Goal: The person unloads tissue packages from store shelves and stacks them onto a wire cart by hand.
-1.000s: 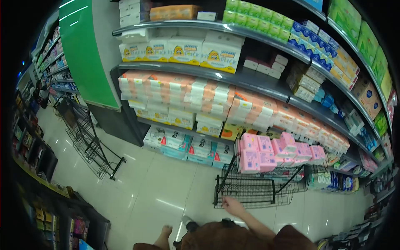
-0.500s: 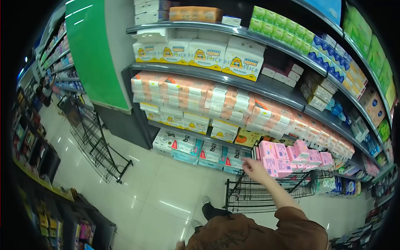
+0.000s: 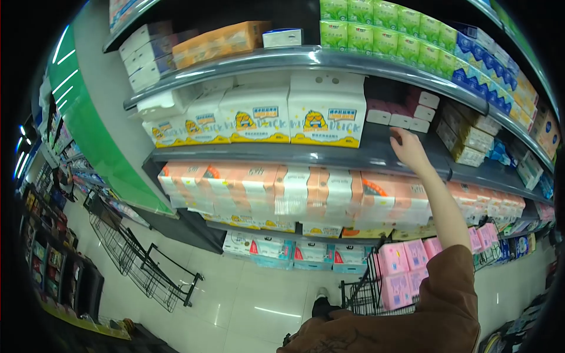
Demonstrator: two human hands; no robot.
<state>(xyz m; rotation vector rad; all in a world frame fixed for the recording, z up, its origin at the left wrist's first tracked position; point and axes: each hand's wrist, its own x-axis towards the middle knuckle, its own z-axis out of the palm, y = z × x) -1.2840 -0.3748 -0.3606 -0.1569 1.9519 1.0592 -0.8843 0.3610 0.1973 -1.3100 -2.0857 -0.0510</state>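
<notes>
My right hand (image 3: 409,152) reaches out over the middle shelf (image 3: 382,138). Its fingers are loosely curled and apart, with nothing visible in them. Just beyond the fingertips sit small white-and-maroon tissue packs (image 3: 401,119), partly stacked at the back. Left of the hand stand large white-and-yellow tissue packs with a duck print (image 3: 325,112). Peach-and-white tissue packs (image 3: 294,188) fill the shelf underneath. Below my forearm, pink packs (image 3: 395,291) are piled in a black wire cart (image 3: 356,294). My left hand is out of the picture.
Another black wire cart (image 3: 141,265) stands on the tiled floor (image 3: 247,294) at left. A green-faced pillar (image 3: 100,117) borders the shelves. Green tissue packs (image 3: 385,38) line the upper shelf. White-and-gold boxes (image 3: 468,138) stand right of my hand.
My right hand has risen from beside the pink packs in the cart up to the middle shelf. The view has moved closer to the shelves.
</notes>
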